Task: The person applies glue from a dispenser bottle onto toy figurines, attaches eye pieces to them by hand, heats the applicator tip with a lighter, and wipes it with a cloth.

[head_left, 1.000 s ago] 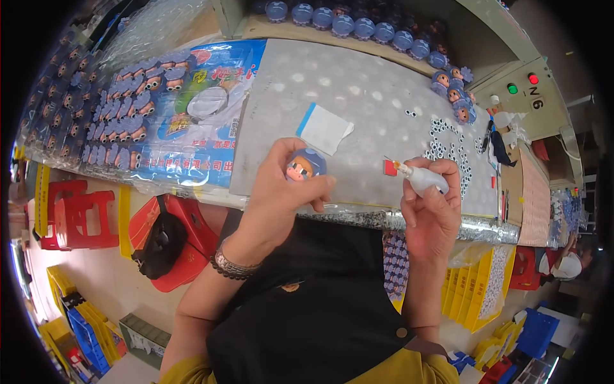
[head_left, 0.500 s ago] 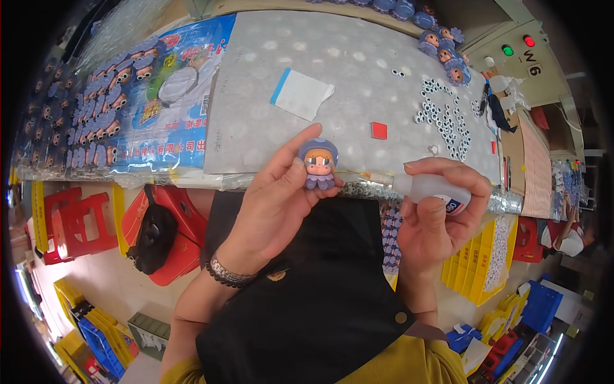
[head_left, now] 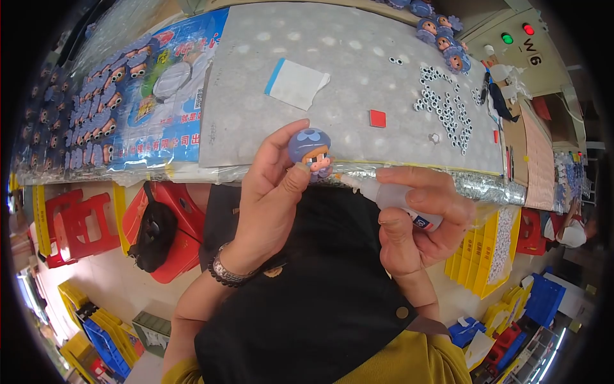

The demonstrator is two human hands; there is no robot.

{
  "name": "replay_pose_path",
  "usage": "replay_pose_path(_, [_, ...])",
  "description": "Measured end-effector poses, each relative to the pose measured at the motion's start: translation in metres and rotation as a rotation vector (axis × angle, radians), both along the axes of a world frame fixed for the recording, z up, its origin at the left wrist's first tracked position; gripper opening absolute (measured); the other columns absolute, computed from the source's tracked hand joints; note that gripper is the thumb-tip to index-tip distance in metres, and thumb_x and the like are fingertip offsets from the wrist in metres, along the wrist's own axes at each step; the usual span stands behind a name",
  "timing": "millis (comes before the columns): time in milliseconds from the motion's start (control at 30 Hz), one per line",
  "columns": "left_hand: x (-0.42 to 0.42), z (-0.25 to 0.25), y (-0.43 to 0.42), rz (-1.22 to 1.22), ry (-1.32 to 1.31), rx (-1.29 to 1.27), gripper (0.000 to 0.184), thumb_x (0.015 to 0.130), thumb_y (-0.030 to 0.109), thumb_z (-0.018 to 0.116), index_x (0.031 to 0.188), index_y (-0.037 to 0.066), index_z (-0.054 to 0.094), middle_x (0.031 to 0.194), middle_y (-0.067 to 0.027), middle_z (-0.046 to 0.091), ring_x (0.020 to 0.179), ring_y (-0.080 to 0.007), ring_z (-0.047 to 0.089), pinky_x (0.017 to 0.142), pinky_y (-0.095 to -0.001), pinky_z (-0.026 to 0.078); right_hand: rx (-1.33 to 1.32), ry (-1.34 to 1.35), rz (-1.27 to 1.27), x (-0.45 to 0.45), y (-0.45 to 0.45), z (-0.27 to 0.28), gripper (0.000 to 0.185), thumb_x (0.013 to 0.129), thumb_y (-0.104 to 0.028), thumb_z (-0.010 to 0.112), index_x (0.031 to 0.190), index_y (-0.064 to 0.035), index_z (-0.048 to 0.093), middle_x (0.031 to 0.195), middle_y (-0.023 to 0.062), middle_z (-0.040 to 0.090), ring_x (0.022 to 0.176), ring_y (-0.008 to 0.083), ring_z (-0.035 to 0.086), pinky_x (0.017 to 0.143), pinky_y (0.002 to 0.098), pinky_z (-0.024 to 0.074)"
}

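while left fingers (head_left: 295,180) hold a doll (head_left: 307,146), right fingers (head_left: 407,176) round a bottle (head_left: 393,197) — yellow crate (head_left: 470,259), pale pieces (head_left: 504,249) inside

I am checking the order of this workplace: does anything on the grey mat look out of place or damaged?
The white sheet with the blue edge lies askew on the grey mat, and its right edge is ragged, as if torn. Also, a few toy eyes lie apart from the larger scatter of eyes. I see no spill.
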State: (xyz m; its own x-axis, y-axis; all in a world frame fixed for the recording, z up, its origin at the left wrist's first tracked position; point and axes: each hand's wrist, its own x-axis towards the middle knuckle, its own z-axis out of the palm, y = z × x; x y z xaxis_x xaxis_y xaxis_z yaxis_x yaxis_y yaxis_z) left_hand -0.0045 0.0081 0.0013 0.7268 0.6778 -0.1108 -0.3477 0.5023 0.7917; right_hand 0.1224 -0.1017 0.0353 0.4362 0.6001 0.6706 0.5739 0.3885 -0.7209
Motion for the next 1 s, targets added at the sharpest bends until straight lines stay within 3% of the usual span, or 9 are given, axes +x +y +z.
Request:
replay_pose_path(67, [0.0007, -0.0006, -0.001, 0.006, 0.003, 0.006, 0.052, 0.091, 0.017, 0.059, 0.135, 0.004, 0.035, 0.114, -0.0089, 0.057, 0.106, -0.0192, 0.056, 0.094, -0.0314, 0.041, 0.053, 0.013, 0.048, 0.0018, 0.0008, -0.0007, 0.031, 0.075, -0.005, 0.075, 0.096, -0.0038, 0.053, 0.093, 0.016, 0.064, 0.085, 0.0258, 0.065, 0.069, 0.0293, 0.0505])
replay_pose_path(1000, [0.0018, 0.0001, -0.005, 0.024, 0.014, 0.044, 0.055, 0.089, 0.014, 0.061, 0.136, 0.004, 0.034, 0.118, -0.009, 0.055, 0.108, -0.0191, 0.056, 0.094, -0.0313, 0.042, 0.044, -0.026, 0.038, 0.0, 0.0023, -0.0041, 0.03, 0.075, -0.002, 0.074, 0.098, -0.003, 0.054, 0.094, 0.0176, 0.065, 0.078, 0.0239, 0.064, 0.066, 0.0281, 0.0505])
